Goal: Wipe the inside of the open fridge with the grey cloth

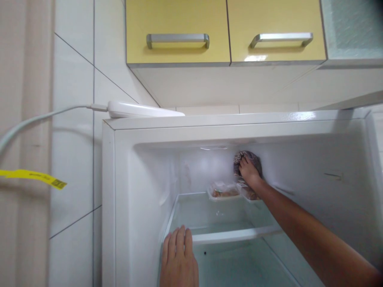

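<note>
Deep inside the white fridge, my right hand [249, 171] presses a dark patterned cloth [254, 159] against the upper back wall. The cloth looks bunched, and my fingers cover part of it. Just below it, a clear tray of brownish food [251, 194] stands on the glass shelf [215, 215], partly hidden by my forearm. A second clear food tray [224, 191] is beside it to the left. My left hand [179, 257] rests at the left end of the shelf's white front edge [233, 236], fingers stretched out side by side, with nothing seen in it.
The fridge's left wall [146, 207] and right wall [317, 171] enclose both hands. A white device [140, 109] with a cable lies on top of the fridge. Yellow cabinets [179, 20] with metal handles hang above. A yellow tag [32, 176] sticks out at left.
</note>
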A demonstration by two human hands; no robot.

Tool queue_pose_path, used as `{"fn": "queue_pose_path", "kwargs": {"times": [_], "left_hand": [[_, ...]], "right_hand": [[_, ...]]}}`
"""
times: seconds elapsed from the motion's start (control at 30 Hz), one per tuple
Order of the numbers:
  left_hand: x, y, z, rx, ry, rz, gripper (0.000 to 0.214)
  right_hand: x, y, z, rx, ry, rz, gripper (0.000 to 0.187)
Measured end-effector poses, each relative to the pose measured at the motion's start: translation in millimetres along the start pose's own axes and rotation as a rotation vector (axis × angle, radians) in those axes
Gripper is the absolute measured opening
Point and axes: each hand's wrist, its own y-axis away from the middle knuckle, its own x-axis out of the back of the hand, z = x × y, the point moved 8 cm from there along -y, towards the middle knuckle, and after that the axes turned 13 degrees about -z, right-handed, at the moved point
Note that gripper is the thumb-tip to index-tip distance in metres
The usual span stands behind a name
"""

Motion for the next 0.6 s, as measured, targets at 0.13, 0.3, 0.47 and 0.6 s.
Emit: {"fn": "queue_pose_path", "kwargs": {"times": [0.13, 0.3, 0.47, 0.6], "left_hand": [[7.0, -2, 2, -0.004, -0.009, -0.037, 0.045], [9.8, -4, 2, 0.033, 0.037, -0.065, 0.044], [17.4, -8, 4, 0.039, 0.047, -0.087, 0.042], [26.0, -13, 5, 0.033, 0.071, -0.128, 0.041]], "right_hand": [[5, 20, -2, -0.005, -0.005, 0.023, 0.042], [23, 55, 0, -0.036, 0.03, 0.05, 0.039], [54, 94, 4, -0.077, 0.092, 0.051, 0.035], [78, 137, 6, -0.108, 0.123, 0.042, 0.035]]}}
